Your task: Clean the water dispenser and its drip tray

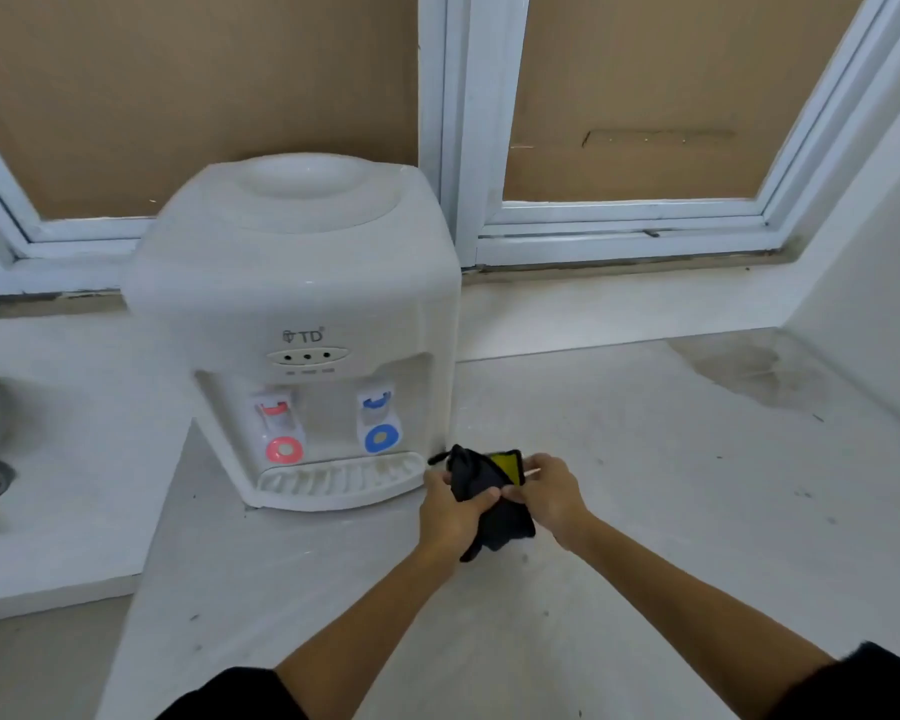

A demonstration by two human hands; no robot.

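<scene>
Both hands, left hand (450, 504) and right hand (549, 493), gripped a bunched black cloth (489, 498) above the counter (645, 485), wiping apparently not begun, just beside the drip tray (333, 480) fronting the water dispenser (292, 283) beyond.

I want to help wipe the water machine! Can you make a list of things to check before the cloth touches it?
1. Cloth in hand: ok, left hand and right hand both grip the black cloth.
2. Cloth damp or clean: cannot tell.
3. Drip tray in place on the dispenser: ok.
4. Top opening free of a bottle: ok.
5. Unplugged: cannot tell.
6. Red tap and blue tap dripping: cannot tell.
</scene>
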